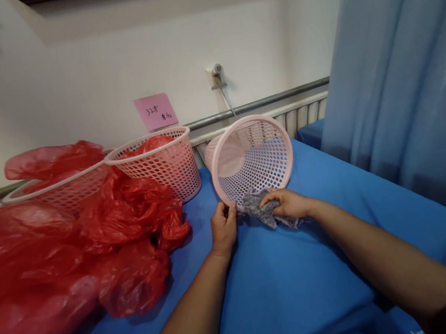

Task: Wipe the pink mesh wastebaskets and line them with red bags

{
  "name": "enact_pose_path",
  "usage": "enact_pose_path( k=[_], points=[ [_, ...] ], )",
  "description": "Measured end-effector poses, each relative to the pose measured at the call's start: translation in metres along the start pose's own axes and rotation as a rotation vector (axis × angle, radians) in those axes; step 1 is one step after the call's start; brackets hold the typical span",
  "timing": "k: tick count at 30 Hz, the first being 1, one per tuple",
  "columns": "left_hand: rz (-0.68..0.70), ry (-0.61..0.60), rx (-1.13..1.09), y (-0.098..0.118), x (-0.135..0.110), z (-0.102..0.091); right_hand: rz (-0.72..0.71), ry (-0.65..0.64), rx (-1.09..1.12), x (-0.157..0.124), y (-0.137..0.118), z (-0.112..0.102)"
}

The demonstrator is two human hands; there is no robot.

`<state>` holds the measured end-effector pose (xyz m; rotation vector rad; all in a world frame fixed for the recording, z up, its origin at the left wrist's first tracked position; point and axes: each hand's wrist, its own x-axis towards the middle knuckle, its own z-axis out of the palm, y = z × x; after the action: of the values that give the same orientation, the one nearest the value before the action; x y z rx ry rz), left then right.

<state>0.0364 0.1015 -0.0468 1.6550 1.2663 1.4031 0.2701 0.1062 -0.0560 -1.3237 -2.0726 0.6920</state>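
A pale pink plastic basket (219, 181) with perforated walls lies tilted on its side on the blue bed surface (297, 278), its mouth facing me. My left hand (223, 226) pinches the lower left of its rim, thumb on top. In my right hand (288, 203) is a crumpled grey cloth (260, 211), pressed against the bottom edge of the rim. The fingers of that hand are closed over the cloth, and part of it hangs onto the blue surface.
Left of the basket stand two more pink baskets (185, 175) with red plastic bags inside. Large red plastic bags (46, 269) fill the left side. A pink note (155, 112) and a socket (216, 78) are on the wall. A blue curtain (393, 82) hangs at right.
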Motion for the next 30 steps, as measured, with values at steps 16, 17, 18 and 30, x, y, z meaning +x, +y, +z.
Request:
enact_pose_path(
  k=[16, 17, 18, 30],
  points=[
    [-0.027, -0.161, -0.002, -0.011, -0.004, 0.012, 0.016, -0.050, 0.193, 0.002, 0.001, 0.009],
    [-0.036, -0.182, 0.000, -0.013, -0.004, 0.013, 0.003, -0.056, 0.212, 0.003, 0.000, 0.011],
    [-0.041, -0.192, -0.001, -0.014, -0.003, 0.012, 0.014, -0.029, 0.200, 0.004, 0.002, 0.010],
    [-0.020, -0.079, -0.027, -0.004, -0.004, 0.008, 0.141, 0.169, -0.074, 0.003, 0.017, -0.011]
  ],
)
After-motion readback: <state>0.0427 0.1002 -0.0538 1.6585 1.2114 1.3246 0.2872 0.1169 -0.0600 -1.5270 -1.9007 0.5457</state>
